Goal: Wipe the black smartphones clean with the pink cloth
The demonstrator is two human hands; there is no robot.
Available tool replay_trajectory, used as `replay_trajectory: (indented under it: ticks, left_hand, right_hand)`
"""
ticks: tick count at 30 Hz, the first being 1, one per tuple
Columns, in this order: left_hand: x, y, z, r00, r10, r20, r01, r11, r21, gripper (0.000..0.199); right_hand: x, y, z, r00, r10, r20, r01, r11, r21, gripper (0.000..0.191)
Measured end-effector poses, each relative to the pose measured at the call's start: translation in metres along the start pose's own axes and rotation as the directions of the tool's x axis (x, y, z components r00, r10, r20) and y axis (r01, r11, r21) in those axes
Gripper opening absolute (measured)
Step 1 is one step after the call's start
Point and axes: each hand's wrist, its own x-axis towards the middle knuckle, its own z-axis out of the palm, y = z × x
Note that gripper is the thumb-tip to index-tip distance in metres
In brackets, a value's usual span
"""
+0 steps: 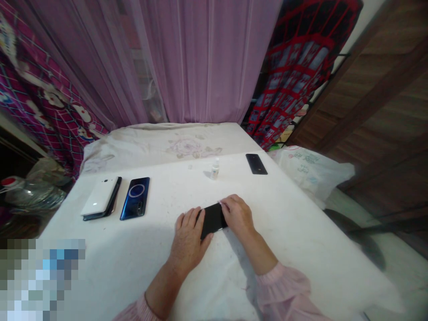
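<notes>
A black smartphone (212, 220) lies flat on the white tablecloth, its dark face up. My left hand (187, 236) grips its left end, thumb along the near edge and fingers at the far side. Over the phone's right end, my right hand (239, 215) is closed in a pinch at the far corner. A tiny pale bit shows at those fingertips, too small to name. Beyond the hands stands a small white bottle (215, 170), upright. A little piece of something clear or whitish (190, 167) rests to its left.
At the left lie a blue phone (135, 199) and a stack of phones with a white one (99, 196) on top. Another dark phone (256, 164) is at the far right. Purple curtains (214, 62) hang behind the table. A plastic bag (310, 171) and a large bottle (33, 194) flank it.
</notes>
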Motion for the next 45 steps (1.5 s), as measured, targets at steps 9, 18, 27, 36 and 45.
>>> replay_trajectory:
  ticks: [9, 18, 27, 36, 45]
  left_hand:
    - [-0.001, -0.001, 0.002, 1.0, 0.0, -0.013, 0.0, 1.0, -0.009, 0.054]
    - [-0.001, -0.002, 0.002, 1.0, 0.006, -0.027, -0.006, 1.0, 0.001, 0.054]
    - [-0.001, 0.0, 0.0, 1.0, -0.002, -0.014, 0.002, 1.0, -0.007, 0.054]
    - [0.0, 0.0, -0.001, 1.0, 0.001, -0.008, -0.001, 1.0, -0.004, 0.054]
    - [-0.001, 0.0, 0.0, 1.0, -0.002, 0.004, 0.002, 1.0, 0.011, 0.055]
  right_hand:
    - [0.006, 0.009, -0.002, 0.999, 0.041, -0.007, -0.041, 0.999, -0.006, 0.018]
    - [0.001, -0.002, 0.004, 0.999, -0.038, 0.018, 0.038, 0.999, 0.013, 0.019]
    - [0.003, 0.01, -0.004, 0.999, 0.046, -0.005, -0.046, 0.998, -0.03, 0.018]
    - [-0.005, 0.008, -0.001, 1.0, -0.008, 0.0, 0.008, 0.999, 0.041, 0.019]
    - [-0.012, 0.006, -0.002, 0.999, -0.035, -0.012, 0.035, 0.999, 0.04, 0.021]
